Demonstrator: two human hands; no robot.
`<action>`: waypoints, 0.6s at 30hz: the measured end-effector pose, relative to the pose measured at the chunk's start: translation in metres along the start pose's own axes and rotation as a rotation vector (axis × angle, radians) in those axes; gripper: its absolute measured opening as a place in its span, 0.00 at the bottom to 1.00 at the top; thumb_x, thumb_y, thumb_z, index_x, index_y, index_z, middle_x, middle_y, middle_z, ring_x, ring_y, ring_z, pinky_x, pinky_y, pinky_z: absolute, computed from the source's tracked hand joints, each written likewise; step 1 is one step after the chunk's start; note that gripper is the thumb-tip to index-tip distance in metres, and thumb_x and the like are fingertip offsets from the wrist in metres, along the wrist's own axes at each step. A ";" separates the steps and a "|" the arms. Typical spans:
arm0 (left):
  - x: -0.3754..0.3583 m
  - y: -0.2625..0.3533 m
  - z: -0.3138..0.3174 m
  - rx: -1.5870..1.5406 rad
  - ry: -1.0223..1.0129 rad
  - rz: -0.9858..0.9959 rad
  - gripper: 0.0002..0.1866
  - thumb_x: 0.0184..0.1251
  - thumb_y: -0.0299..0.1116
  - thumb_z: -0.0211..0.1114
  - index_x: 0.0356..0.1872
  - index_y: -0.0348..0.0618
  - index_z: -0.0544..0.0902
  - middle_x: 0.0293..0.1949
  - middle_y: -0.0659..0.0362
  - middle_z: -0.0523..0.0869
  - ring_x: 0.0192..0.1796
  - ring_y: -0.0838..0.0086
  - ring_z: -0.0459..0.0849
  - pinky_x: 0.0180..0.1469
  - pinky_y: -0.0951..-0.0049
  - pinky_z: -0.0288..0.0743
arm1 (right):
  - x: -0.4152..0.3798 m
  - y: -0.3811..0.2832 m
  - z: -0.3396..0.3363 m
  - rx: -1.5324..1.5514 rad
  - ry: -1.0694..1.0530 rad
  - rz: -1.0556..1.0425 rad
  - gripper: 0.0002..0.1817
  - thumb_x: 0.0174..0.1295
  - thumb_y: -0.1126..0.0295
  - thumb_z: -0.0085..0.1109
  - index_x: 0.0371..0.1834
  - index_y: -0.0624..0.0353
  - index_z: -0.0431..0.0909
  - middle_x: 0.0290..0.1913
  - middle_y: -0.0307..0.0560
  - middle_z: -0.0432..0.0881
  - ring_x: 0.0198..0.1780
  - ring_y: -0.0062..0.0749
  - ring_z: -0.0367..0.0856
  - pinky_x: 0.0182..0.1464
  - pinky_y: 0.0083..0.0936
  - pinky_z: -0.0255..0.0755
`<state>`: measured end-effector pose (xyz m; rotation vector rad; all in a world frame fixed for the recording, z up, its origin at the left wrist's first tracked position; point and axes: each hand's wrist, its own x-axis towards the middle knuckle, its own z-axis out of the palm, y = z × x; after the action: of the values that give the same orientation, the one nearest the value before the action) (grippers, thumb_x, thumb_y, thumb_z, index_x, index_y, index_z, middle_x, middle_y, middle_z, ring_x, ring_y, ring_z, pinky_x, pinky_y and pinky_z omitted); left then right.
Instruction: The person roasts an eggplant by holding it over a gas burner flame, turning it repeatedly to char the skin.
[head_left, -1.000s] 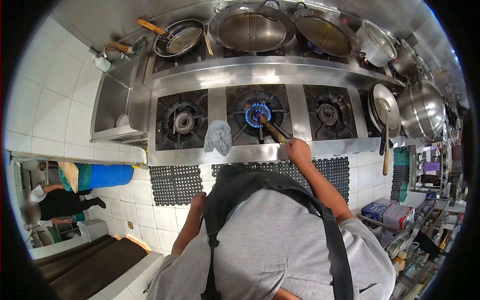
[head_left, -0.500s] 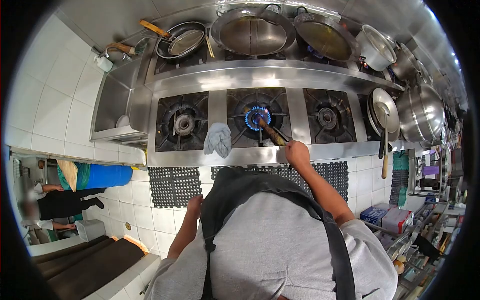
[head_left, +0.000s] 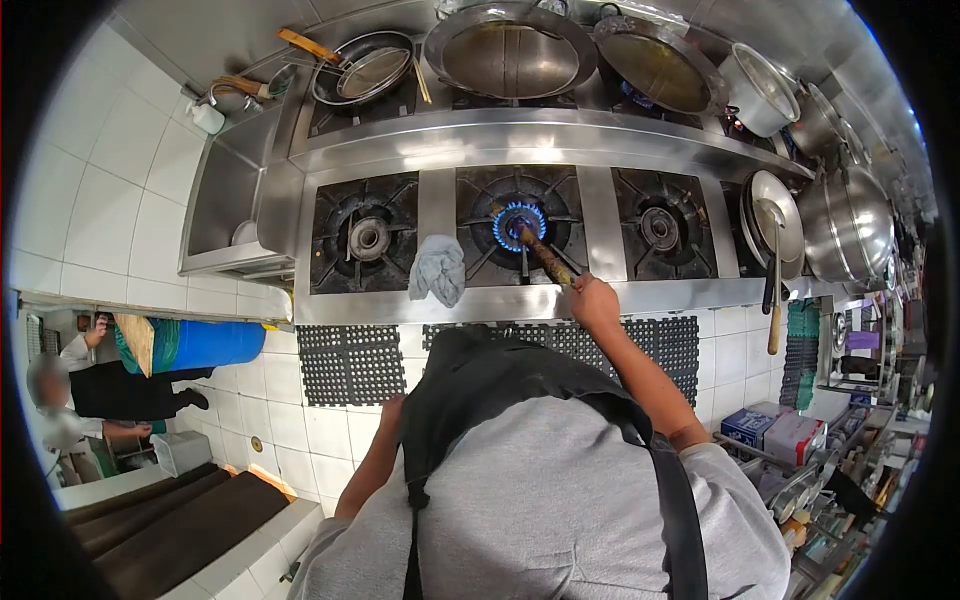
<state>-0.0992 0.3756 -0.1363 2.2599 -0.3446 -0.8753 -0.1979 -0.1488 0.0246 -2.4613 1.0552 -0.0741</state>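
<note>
My right hand [head_left: 594, 300] is closed around the near end of a long, dark, stick-like item [head_left: 546, 258]. Its far tip lies in the ring of blue flame on the lit middle burner [head_left: 519, 226]. Down at my left side, by the apron, my left hand [head_left: 394, 410] is partly covered, and its fingers cannot be made out. A crumpled grey cloth [head_left: 437, 270] rests on the stove's front edge, between the left burner [head_left: 369, 238] and the middle one. The right burner [head_left: 657, 229] shows no flame.
Large pans [head_left: 510, 60] stand on the raised back row. At the right are stacked pans [head_left: 775, 215] with a ladle and a big steel pot [head_left: 845, 225]. A sink [head_left: 225, 200] is at the left. Another person [head_left: 110, 390] stands far left near a blue barrel [head_left: 220, 345].
The view has shifted slightly. My right hand still holds the item in the flame. The other person has raised one hand, and my left hand is more hidden by the apron.
</note>
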 end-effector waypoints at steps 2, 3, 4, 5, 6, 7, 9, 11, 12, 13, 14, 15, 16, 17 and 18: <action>-0.001 -0.005 0.000 -0.065 -0.007 -0.042 0.14 0.64 0.38 0.58 0.38 0.40 0.87 0.36 0.50 0.88 0.42 0.59 0.86 0.44 0.62 0.77 | -0.002 -0.010 -0.007 -0.013 -0.041 0.032 0.10 0.55 0.66 0.57 0.35 0.59 0.79 0.31 0.62 0.84 0.37 0.60 0.83 0.43 0.50 0.75; 0.001 -0.007 0.001 -0.098 -0.009 -0.061 0.14 0.65 0.38 0.57 0.37 0.40 0.87 0.36 0.50 0.88 0.42 0.60 0.86 0.43 0.63 0.77 | -0.001 -0.014 -0.010 -0.019 -0.058 0.046 0.10 0.55 0.66 0.57 0.36 0.59 0.78 0.32 0.62 0.84 0.37 0.60 0.83 0.43 0.50 0.75; 0.003 -0.009 0.003 -0.055 0.004 0.004 0.15 0.65 0.40 0.57 0.37 0.40 0.87 0.36 0.50 0.88 0.42 0.60 0.86 0.43 0.63 0.77 | -0.001 -0.014 -0.009 -0.021 -0.054 0.049 0.10 0.55 0.66 0.57 0.36 0.59 0.78 0.32 0.62 0.84 0.37 0.60 0.83 0.43 0.50 0.75; 0.005 -0.011 0.005 -0.013 0.023 0.068 0.16 0.66 0.41 0.57 0.37 0.40 0.87 0.36 0.50 0.88 0.42 0.60 0.87 0.43 0.64 0.77 | -0.001 -0.012 -0.007 -0.021 -0.049 0.046 0.10 0.55 0.65 0.57 0.36 0.59 0.78 0.32 0.62 0.84 0.38 0.60 0.83 0.43 0.50 0.75; 0.007 -0.011 0.005 0.031 0.049 0.130 0.17 0.67 0.42 0.57 0.37 0.40 0.87 0.37 0.50 0.88 0.42 0.60 0.87 0.43 0.65 0.77 | -0.001 -0.013 -0.006 -0.018 -0.045 0.036 0.10 0.55 0.65 0.57 0.35 0.59 0.78 0.32 0.62 0.84 0.38 0.60 0.83 0.43 0.50 0.74; 0.016 -0.022 0.010 0.083 0.014 0.105 0.17 0.67 0.44 0.58 0.36 0.40 0.87 0.34 0.52 0.88 0.38 0.64 0.86 0.39 0.65 0.77 | -0.001 -0.017 -0.009 -0.008 -0.042 0.048 0.12 0.55 0.62 0.58 0.35 0.58 0.78 0.32 0.62 0.84 0.39 0.60 0.83 0.43 0.50 0.74; 0.033 -0.044 0.019 0.190 -0.058 0.060 0.19 0.66 0.46 0.60 0.34 0.39 0.87 0.28 0.55 0.87 0.31 0.71 0.84 0.33 0.66 0.75 | -0.004 -0.020 -0.013 -0.006 -0.030 0.048 0.14 0.54 0.59 0.59 0.35 0.59 0.78 0.32 0.62 0.83 0.39 0.60 0.82 0.42 0.50 0.74; 0.028 -0.023 0.016 0.435 -0.030 0.158 0.08 0.58 0.38 0.65 0.34 0.47 0.86 0.31 0.55 0.87 0.35 0.62 0.85 0.35 0.59 0.76 | 0.001 -0.009 0.001 0.014 0.012 0.016 0.15 0.54 0.58 0.60 0.31 0.61 0.77 0.31 0.62 0.82 0.37 0.62 0.81 0.40 0.52 0.72; 0.025 -0.013 0.015 0.557 -0.007 0.205 0.07 0.53 0.33 0.67 0.34 0.51 0.85 0.33 0.55 0.87 0.37 0.57 0.86 0.36 0.56 0.77 | -0.001 -0.010 0.001 -0.006 0.035 0.000 0.15 0.54 0.58 0.60 0.30 0.61 0.76 0.30 0.62 0.82 0.37 0.62 0.80 0.39 0.52 0.72; 0.026 -0.015 0.020 0.697 -0.036 0.199 0.10 0.49 0.32 0.67 0.36 0.53 0.85 0.36 0.56 0.87 0.40 0.58 0.86 0.37 0.56 0.78 | -0.003 -0.012 -0.002 0.009 0.038 -0.012 0.14 0.55 0.60 0.60 0.30 0.61 0.76 0.30 0.62 0.82 0.37 0.62 0.80 0.39 0.52 0.72; 0.026 -0.005 0.019 0.643 -0.105 0.078 0.09 0.54 0.34 0.64 0.37 0.52 0.85 0.36 0.55 0.87 0.42 0.59 0.86 0.39 0.57 0.78 | -0.004 -0.008 0.001 -0.002 0.069 -0.064 0.12 0.54 0.62 0.60 0.29 0.60 0.77 0.30 0.61 0.82 0.37 0.61 0.81 0.40 0.51 0.72; 0.034 -0.011 0.023 0.474 -0.158 -0.055 0.08 0.60 0.38 0.60 0.37 0.52 0.84 0.37 0.54 0.87 0.42 0.60 0.87 0.39 0.57 0.79 | -0.003 -0.003 0.003 -0.003 0.061 -0.058 0.12 0.53 0.62 0.63 0.30 0.60 0.76 0.30 0.60 0.82 0.37 0.60 0.81 0.39 0.50 0.73; 0.031 -0.014 0.028 0.563 -0.084 0.099 0.10 0.65 0.40 0.56 0.38 0.51 0.82 0.35 0.53 0.86 0.40 0.59 0.87 0.39 0.56 0.79 | -0.002 0.001 0.006 -0.008 0.052 -0.049 0.14 0.51 0.62 0.66 0.31 0.60 0.76 0.30 0.59 0.82 0.36 0.59 0.82 0.39 0.48 0.74; 0.025 0.003 0.022 0.252 -0.159 -0.157 0.11 0.65 0.41 0.55 0.39 0.50 0.82 0.35 0.52 0.87 0.40 0.55 0.86 0.42 0.55 0.79 | -0.002 0.000 0.007 -0.008 0.050 -0.026 0.13 0.51 0.63 0.66 0.30 0.60 0.76 0.30 0.59 0.82 0.36 0.58 0.82 0.39 0.47 0.73; 0.029 -0.006 0.029 0.525 -0.077 0.107 0.11 0.65 0.41 0.55 0.39 0.50 0.82 0.35 0.51 0.87 0.40 0.54 0.86 0.42 0.54 0.78 | -0.001 0.000 0.006 -0.011 0.046 0.003 0.13 0.51 0.63 0.66 0.30 0.60 0.76 0.30 0.59 0.82 0.36 0.58 0.82 0.39 0.46 0.73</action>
<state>-0.0973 0.3521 -0.1707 2.6524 -0.8014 -0.8930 -0.1970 -0.1457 0.0197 -2.4785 1.0809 -0.1247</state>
